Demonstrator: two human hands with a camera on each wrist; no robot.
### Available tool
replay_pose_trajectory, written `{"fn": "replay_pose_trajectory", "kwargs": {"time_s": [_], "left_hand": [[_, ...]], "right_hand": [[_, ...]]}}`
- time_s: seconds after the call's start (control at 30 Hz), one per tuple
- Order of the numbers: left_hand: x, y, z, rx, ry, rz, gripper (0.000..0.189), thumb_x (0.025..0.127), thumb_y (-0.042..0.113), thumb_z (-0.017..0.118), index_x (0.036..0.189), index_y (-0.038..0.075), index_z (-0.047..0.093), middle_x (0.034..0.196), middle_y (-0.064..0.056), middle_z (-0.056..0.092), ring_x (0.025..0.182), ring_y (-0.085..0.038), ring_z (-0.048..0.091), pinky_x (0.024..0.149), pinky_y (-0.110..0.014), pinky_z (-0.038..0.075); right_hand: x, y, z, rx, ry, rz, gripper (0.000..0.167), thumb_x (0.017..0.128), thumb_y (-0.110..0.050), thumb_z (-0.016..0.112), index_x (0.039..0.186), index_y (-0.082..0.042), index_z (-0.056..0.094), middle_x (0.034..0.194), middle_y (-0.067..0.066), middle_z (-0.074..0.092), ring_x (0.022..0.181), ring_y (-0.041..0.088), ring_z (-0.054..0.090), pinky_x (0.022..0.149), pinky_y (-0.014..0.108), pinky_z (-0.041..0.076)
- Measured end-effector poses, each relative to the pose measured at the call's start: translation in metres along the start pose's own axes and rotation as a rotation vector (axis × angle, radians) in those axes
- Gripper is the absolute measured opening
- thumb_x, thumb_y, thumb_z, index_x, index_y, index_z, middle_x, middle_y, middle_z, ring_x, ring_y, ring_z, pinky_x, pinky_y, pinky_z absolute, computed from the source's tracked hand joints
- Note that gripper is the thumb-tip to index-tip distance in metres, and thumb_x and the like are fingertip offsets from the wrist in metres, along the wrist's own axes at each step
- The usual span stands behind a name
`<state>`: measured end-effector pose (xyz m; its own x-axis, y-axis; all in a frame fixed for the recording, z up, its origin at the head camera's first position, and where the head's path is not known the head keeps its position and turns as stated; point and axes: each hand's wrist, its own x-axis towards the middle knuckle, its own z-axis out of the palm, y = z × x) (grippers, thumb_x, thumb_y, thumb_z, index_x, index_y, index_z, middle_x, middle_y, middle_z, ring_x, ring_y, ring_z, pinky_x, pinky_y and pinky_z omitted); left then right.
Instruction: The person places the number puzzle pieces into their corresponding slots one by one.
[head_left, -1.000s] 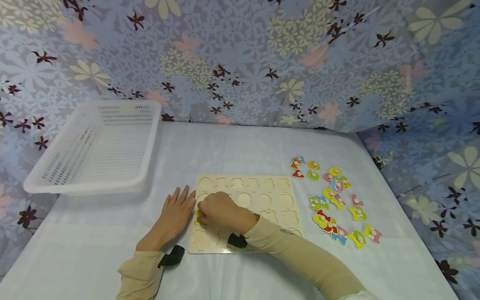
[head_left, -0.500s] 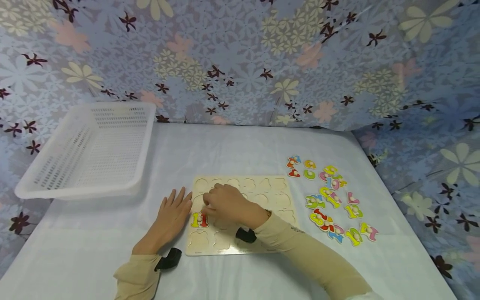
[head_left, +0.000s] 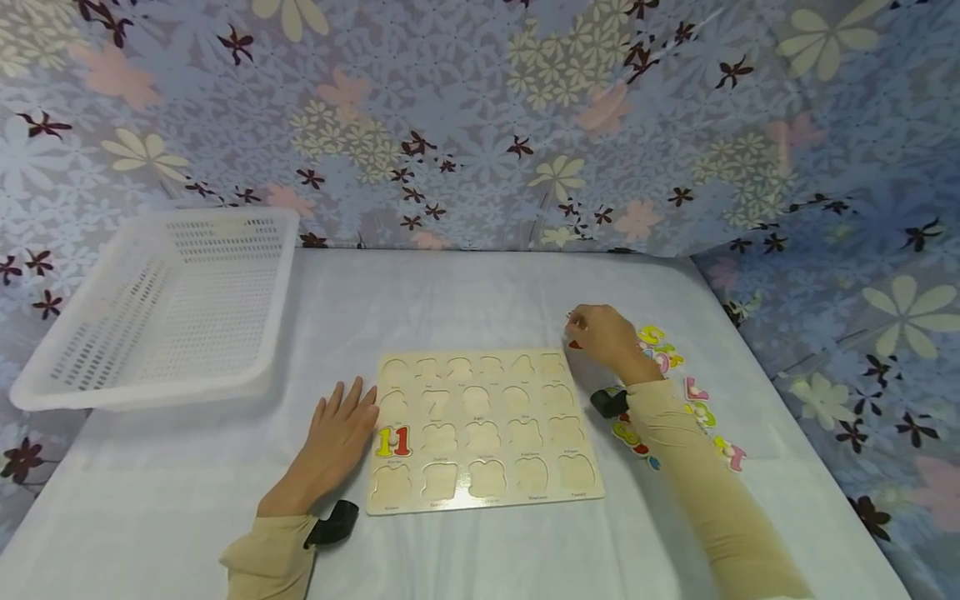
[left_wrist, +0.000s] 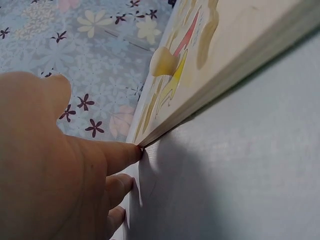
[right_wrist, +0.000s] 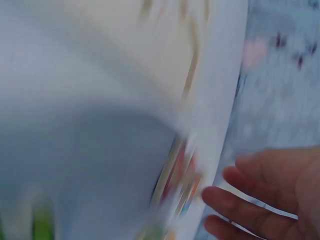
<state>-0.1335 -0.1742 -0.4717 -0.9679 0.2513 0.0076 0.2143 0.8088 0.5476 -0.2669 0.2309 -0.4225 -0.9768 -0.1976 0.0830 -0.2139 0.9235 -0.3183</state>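
My left hand (head_left: pixel 337 450) rests with fingers spread beside the wooden number puzzle board (head_left: pixel 453 508). In the left wrist view, the index fingertip (left_wrist: pixel 134 153) is right at the board's corner. A yellow and red number 11 piece (head_left: pixel 393 442) sits in a recess at the board's left side, its wooden knob (left_wrist: pixel 163 61) standing up. Beyond the board's upper right corner, my right hand (head_left: pixel 603 337) is over loose number pieces and covers several of them. In the blurred right wrist view its fingers (right_wrist: pixel 225 200) are loosely bent near a red piece (right_wrist: pixel 175 172), gripping nothing.
More number pieces, such as a yellow one (head_left: pixel 651 335) and a pink 7 (head_left: pixel 696 389), lie around the right forearm, partly hidden by it. A white perforated basket (head_left: pixel 273 350) stands at the back left. A floral cloth (head_left: pixel 480 125) hangs behind the white-covered table (head_left: pixel 450 300).
My right hand let go of the number 11 piece, leaving it on the board, and moved right to the loose pieces. The left hand stays by the board's left edge.
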Motion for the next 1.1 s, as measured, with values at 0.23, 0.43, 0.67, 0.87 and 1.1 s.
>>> {"fn": "replay_pose_trajectory", "kwargs": {"time_s": [0.23,0.43,0.67,0.87,1.1], "left_hand": [[0.000,-0.001,0.000,-0.014,0.002,-0.001,0.059,0.107,0.040,0.024,0.149,0.000,0.032,0.157,-0.021,0.016,0.144,-0.044,0.001,0.111,-0.061,-0.001],[-0.001,-0.002,-0.001,-0.016,-0.005,-0.009,0.058,0.107,0.039,0.025,0.149,0.000,0.031,0.157,-0.021,0.015,0.144,-0.043,0.000,0.111,-0.060,-0.003],[0.001,-0.001,0.002,-0.035,0.000,-0.001,0.057,0.107,0.038,0.025,0.149,0.000,0.032,0.157,-0.021,0.016,0.144,-0.043,0.001,0.111,-0.060,-0.002],[0.001,-0.003,0.003,-0.034,0.002,-0.008,0.058,0.107,0.039,0.025,0.149,0.000,0.032,0.157,-0.021,0.017,0.144,-0.043,0.000,0.111,-0.060,-0.003],[0.000,-0.003,0.003,-0.032,0.004,-0.012,0.058,0.107,0.040,0.025,0.149,0.001,0.033,0.157,-0.020,0.017,0.144,-0.042,0.001,0.112,-0.059,-0.003]], "right_hand": [[-0.003,0.043,-0.015,-0.024,0.003,0.193,0.026,0.095,-0.015,0.060,0.116,0.001,0.062,0.100,0.020,0.065,0.076,0.030,0.062,0.057,0.042,0.050],[0.002,0.052,-0.008,-0.037,-0.010,0.223,0.026,0.096,-0.015,0.058,0.116,0.002,0.062,0.100,0.020,0.065,0.079,0.031,0.062,0.059,0.041,0.051],[0.010,0.055,-0.002,-0.095,-0.018,0.244,0.024,0.093,-0.012,0.059,0.111,0.004,0.063,0.106,0.025,0.064,0.091,0.039,0.061,0.063,0.046,0.053],[0.014,0.054,-0.003,-0.118,-0.045,0.268,0.019,0.090,-0.006,0.063,0.108,0.002,0.064,0.107,0.024,0.064,0.095,0.040,0.059,0.065,0.047,0.053],[0.007,0.047,-0.013,-0.127,0.002,0.272,0.022,0.088,-0.008,0.070,0.107,0.000,0.064,0.104,0.024,0.065,0.089,0.039,0.060,0.065,0.049,0.052]]}}
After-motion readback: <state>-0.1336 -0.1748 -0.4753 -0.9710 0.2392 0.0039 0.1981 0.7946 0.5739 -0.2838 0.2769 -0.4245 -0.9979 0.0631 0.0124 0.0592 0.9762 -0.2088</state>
